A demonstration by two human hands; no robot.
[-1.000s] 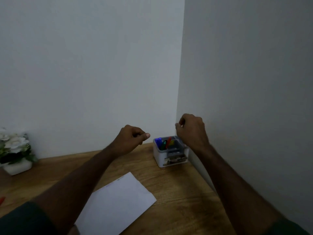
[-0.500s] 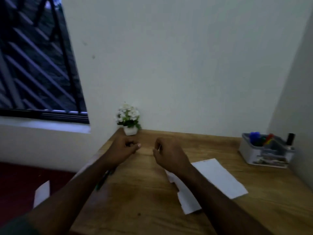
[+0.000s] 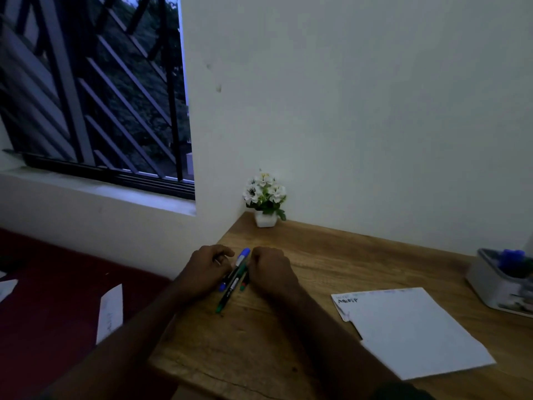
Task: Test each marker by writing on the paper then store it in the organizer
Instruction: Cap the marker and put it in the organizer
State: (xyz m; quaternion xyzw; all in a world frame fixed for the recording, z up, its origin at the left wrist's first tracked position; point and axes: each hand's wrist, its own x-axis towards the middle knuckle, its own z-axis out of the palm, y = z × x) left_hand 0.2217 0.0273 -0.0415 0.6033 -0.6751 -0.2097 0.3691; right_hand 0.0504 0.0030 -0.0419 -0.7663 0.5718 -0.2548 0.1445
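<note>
Hands: left hand [image 3: 206, 274] and right hand [image 3: 271, 269] curled beside the loose markers [image 3: 233, 281] — actual pinch unclear.
Done: paper [image 3: 415, 330] scribbled, organizer [image 3: 490, 284] part-filled.
Left: these markers — untested.

Bare desk [image 3: 311, 272] between markers [image 3: 234, 280] and paper [image 3: 415, 330].

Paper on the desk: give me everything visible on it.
The paper is a white sheet lying flat on the wooden desk, turned at an angle, to the right of both hands and in front of the organizer. Dark handwriting and fainter coloured marks run along its far edge. Its near-left edge looks notched or torn, possibly a second sheet beneath; I cannot tell which. Nothing touches it but the desk.
</note>
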